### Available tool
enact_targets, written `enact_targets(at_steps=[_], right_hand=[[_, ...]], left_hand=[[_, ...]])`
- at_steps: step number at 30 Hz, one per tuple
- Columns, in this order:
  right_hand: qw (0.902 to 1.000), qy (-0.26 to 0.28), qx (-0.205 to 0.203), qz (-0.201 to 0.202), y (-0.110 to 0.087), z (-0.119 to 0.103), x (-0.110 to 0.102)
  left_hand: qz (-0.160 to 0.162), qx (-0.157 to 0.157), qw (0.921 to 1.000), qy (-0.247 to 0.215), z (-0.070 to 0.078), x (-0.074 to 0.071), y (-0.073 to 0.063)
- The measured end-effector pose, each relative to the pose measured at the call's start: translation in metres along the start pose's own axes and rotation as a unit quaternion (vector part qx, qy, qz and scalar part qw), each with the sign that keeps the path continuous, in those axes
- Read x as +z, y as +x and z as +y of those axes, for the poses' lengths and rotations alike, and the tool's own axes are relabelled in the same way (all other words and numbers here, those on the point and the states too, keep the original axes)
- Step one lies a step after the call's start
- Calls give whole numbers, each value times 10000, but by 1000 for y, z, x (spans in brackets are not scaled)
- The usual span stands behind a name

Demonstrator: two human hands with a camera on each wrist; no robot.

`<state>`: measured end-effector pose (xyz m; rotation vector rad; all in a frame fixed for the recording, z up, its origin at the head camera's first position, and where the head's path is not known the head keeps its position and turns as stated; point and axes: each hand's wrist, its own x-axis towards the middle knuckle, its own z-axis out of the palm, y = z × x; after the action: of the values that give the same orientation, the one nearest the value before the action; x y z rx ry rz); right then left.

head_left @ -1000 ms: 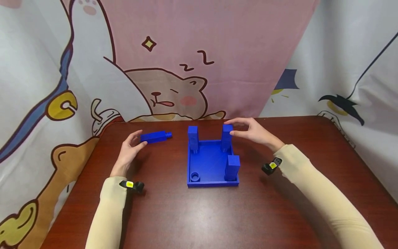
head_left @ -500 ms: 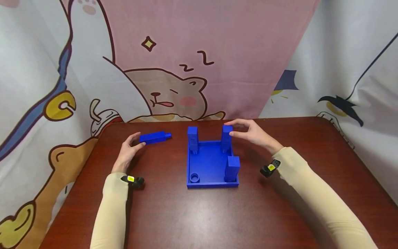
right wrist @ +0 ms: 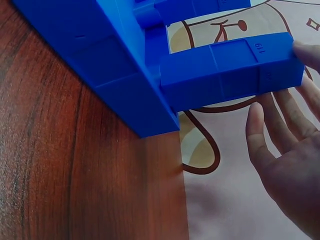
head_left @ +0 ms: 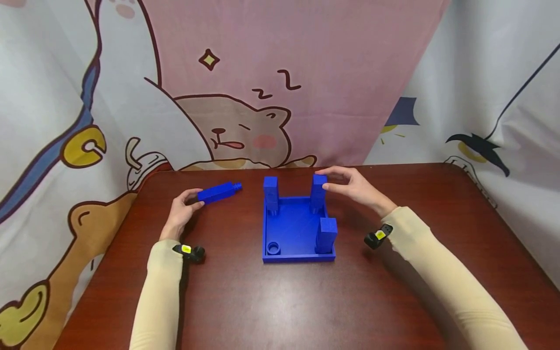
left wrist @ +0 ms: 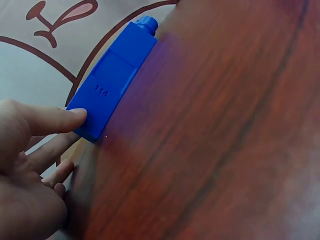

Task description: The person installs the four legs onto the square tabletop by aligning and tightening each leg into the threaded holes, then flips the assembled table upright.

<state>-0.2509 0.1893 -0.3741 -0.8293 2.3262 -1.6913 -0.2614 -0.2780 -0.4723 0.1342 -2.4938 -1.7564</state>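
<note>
My left hand (head_left: 179, 212) pinches the plain end of a blue square leg (head_left: 217, 193) left of the blue tray-like base. In the left wrist view the thumb lies on the leg's face (left wrist: 107, 82), marked with small raised digits, and its round threaded peg points away. My right hand (head_left: 356, 187) pinches the top of the upright leg (head_left: 318, 193) at the far right corner of the blue base (head_left: 299, 258). Two more legs stand upright, one far left (head_left: 271, 194) and one near right (head_left: 326, 236). A round socket (head_left: 273, 248) shows in the near left corner.
The base sits on a dark brown wooden table (head_left: 245, 301). A printed cartoon curtain (head_left: 341, 73) hangs behind the table's far edge and along its sides. Each wrist carries a black strap camera, one left (head_left: 190, 253) and one right (head_left: 377, 236).
My left hand has closed onto the end of the loose leg, and the leg's peg end has tilted slightly upward. The right hand stays at the far right leg.
</note>
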Motion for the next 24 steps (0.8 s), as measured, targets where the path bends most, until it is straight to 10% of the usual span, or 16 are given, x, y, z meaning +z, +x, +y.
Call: enact_targets(at_steps=[12, 24], right_hand=[[9999, 50, 7, 103, 1, 20, -3], [10000, 70, 20, 34, 4, 36, -6]], left_hand=[[461, 275, 9869, -1523, 5, 4, -7], [164, 767, 9450, -3175, 41, 14, -8]])
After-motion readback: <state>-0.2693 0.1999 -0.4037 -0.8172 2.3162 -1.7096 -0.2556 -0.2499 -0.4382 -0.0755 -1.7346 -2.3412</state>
